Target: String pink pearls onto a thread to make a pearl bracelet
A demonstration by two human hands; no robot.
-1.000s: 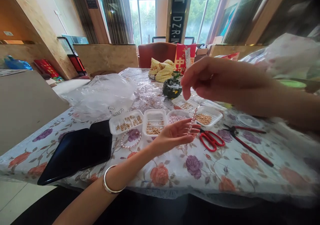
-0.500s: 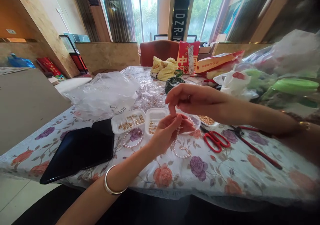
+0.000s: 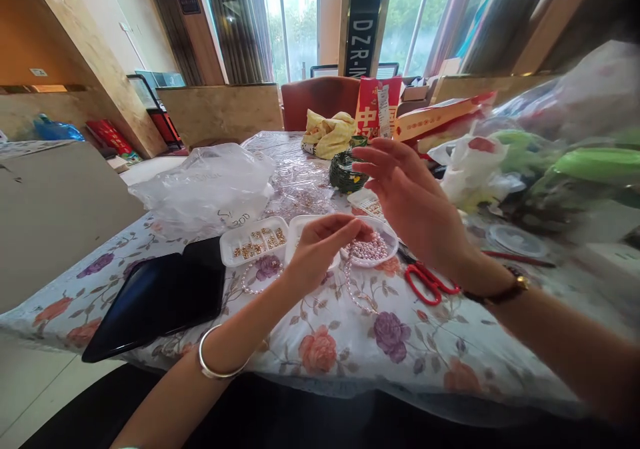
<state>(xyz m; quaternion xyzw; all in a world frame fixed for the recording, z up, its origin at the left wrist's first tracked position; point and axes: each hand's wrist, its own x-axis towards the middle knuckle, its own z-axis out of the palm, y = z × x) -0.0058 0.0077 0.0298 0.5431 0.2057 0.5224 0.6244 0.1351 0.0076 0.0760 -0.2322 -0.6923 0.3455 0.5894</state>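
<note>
Rn L hand (image 3: 320,250) pinches bead strand (image 3: 349,286) twd surface's (image 3: 350,349) near edge, R hand (image 3: 417,212) splayed, prob empty; slip may unthread it.

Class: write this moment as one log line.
left hand: pinching bead strand | right hand: raised, grip unclear | red scissors: on tablecloth

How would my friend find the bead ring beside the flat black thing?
On the flowered tablecloth, find the flat black thing. Just right of it lies the pale-pink bead ring. Unlike the bead strand in the left hand, no hand holds it.
</note>
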